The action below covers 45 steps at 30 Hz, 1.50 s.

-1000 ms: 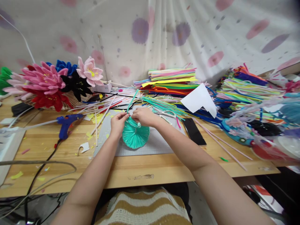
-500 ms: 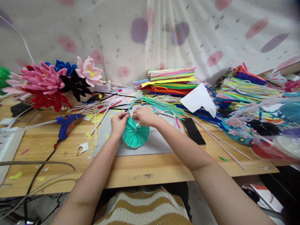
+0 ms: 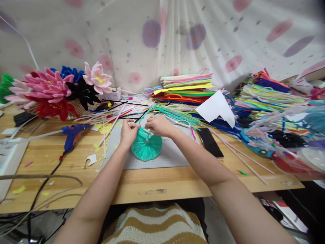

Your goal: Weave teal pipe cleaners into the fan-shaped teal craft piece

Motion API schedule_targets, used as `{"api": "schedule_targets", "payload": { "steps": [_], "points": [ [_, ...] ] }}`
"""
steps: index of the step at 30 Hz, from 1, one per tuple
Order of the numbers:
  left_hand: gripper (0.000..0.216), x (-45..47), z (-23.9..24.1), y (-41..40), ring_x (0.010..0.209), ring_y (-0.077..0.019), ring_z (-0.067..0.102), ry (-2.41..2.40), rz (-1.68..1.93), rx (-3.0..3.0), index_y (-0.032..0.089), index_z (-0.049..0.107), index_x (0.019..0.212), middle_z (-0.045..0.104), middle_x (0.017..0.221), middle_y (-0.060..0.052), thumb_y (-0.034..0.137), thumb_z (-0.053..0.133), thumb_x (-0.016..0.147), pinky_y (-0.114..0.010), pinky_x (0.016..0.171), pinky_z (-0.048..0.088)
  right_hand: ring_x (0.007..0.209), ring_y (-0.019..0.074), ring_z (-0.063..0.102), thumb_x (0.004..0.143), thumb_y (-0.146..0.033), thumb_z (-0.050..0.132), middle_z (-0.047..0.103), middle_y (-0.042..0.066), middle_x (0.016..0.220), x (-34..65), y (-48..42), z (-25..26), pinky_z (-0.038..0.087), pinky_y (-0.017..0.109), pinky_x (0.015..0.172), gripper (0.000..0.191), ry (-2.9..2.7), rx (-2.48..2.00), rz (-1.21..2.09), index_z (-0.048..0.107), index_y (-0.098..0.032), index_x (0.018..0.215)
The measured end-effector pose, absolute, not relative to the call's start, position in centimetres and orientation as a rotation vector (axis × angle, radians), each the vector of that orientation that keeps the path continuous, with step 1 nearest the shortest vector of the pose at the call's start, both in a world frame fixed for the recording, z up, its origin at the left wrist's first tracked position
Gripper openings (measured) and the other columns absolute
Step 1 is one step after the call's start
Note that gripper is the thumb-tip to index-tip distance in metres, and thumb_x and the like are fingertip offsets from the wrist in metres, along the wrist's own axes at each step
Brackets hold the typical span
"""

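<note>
A round teal disc (image 3: 146, 149), made of pipe cleaners fanned out from its centre, rests on the grey cutting mat (image 3: 175, 157). At its upper left edge, my left hand (image 3: 129, 134) is closed in a pinch on a teal pipe cleaner (image 3: 146, 113), whose free length slants up and right past my fingers. My right hand (image 3: 159, 126) has its fingers pinched together over the disc's top edge, also at a teal pipe cleaner; its fingertips are partly hidden. A small whitish piece shows just below them. Loose teal pipe cleaners (image 3: 177, 113) lie behind my right hand.
A blue glue gun (image 3: 72, 135) lies at left, its cord running off the table. Fabric flowers (image 3: 50, 86) stand behind it. Bundled pipe cleaners (image 3: 186, 88) are stacked at the back. Scissors (image 3: 184, 123), a black phone (image 3: 210, 142) and white paper (image 3: 215, 108) sit at right.
My right hand has shifted slightly right and up. The upper end of the pipe cleaner now leans lower and further right. My left hand stays at nearly the same place.
</note>
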<state>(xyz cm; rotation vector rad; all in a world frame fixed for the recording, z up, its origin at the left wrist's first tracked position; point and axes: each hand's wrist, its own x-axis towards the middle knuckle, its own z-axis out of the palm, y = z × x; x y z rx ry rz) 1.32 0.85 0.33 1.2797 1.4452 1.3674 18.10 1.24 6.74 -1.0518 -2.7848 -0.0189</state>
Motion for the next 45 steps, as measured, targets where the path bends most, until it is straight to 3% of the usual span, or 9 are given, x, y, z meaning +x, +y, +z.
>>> {"api": "schedule_targets", "payload": {
  "steps": [4,14,22,27,33,38,43,45],
  "points": [
    [0.029,1.6,0.4,0.7,0.055,-0.0105,0.054,1.311,1.353,1.260,0.017,0.052,0.083,0.057,0.060,0.002,0.030,0.066,0.061,-0.022,0.054,0.039,0.085,0.0151,0.051,0.084,-0.024,0.043,0.064,0.007,0.087,18.3,1.5,7.4,0.029,0.024,0.065,0.025,-2.700,-1.111,-0.002,0.067,-0.016,0.085],
    [0.049,2.0,0.7,-0.1,0.065,-0.0148,0.062,1.163,1.363,1.048,0.016,0.050,0.086,0.065,0.069,-0.002,0.027,0.074,0.045,-0.028,0.067,0.045,0.087,0.0145,0.054,0.085,-0.028,0.043,0.065,0.006,0.089,18.4,1.4,5.4,0.030,0.023,0.066,0.025,-2.618,-1.239,0.136,0.065,-0.017,0.091],
    [0.033,1.9,0.5,-0.5,0.070,-0.0162,0.061,1.602,1.276,1.515,0.018,0.054,0.092,0.066,0.075,-0.003,0.019,0.063,0.060,-0.027,0.067,0.044,0.080,0.0146,0.056,0.082,-0.025,0.044,0.067,0.007,0.088,18.3,0.2,5.1,0.031,0.023,0.064,0.024,-2.652,-1.245,0.243,0.066,-0.016,0.085],
    [0.034,2.4,1.4,-1.4,0.078,-0.0209,0.062,1.777,1.063,1.867,0.019,0.054,0.102,0.067,0.086,-0.007,0.015,0.055,0.069,-0.030,0.069,0.042,0.064,0.0096,0.051,0.080,-0.024,0.045,0.063,0.001,0.072,17.5,0.3,5.4,0.030,0.020,0.058,0.022,-2.656,-1.006,0.655,0.064,-0.013,0.079],
    [0.033,2.4,1.3,-1.6,0.088,-0.0235,0.062,1.845,0.987,1.965,0.024,0.057,0.107,0.068,0.094,-0.006,0.017,0.050,0.075,-0.031,0.073,0.041,0.053,0.0083,0.048,0.083,-0.046,0.037,0.056,0.001,0.058,17.9,2.2,3.3,0.035,0.021,0.053,0.045,-2.153,-1.143,1.269,0.062,-0.011,0.069],
    [0.030,2.5,1.1,-1.2,0.084,-0.0244,0.063,1.840,1.031,1.942,0.024,0.057,0.106,0.069,0.089,-0.006,0.023,0.049,0.078,-0.031,0.069,0.040,0.057,0.0074,0.048,0.066,-0.041,0.061,0.059,0.000,0.067,16.9,3.0,1.7,0.037,0.020,0.054,0.031,-1.708,-1.235,1.190,0.061,-0.014,0.080],
    [0.041,3.2,1.4,-1.5,0.077,-0.0237,0.063,1.885,1.021,1.940,0.023,0.047,0.115,0.068,0.088,-0.006,0.023,0.053,0.075,-0.030,0.068,0.039,0.060,0.0093,0.050,0.061,-0.045,0.064,0.056,-0.002,0.062,14.8,3.1,0.9,0.040,0.022,0.058,0.032,-1.384,-1.110,1.353,0.057,-0.016,0.073],
    [0.035,3.3,1.4,-1.6,0.077,-0.0230,0.062,1.891,1.060,1.936,0.022,0.049,0.110,0.067,0.088,-0.006,0.027,0.053,0.076,-0.030,0.067,0.039,0.060,0.0100,0.050,0.062,-0.043,0.064,0.055,-0.003,0.060,14.2,3.0,0.5,0.041,0.023,0.059,0.029,-1.314,-1.141,1.329,0.055,-0.016,0.070]
  ]
}}
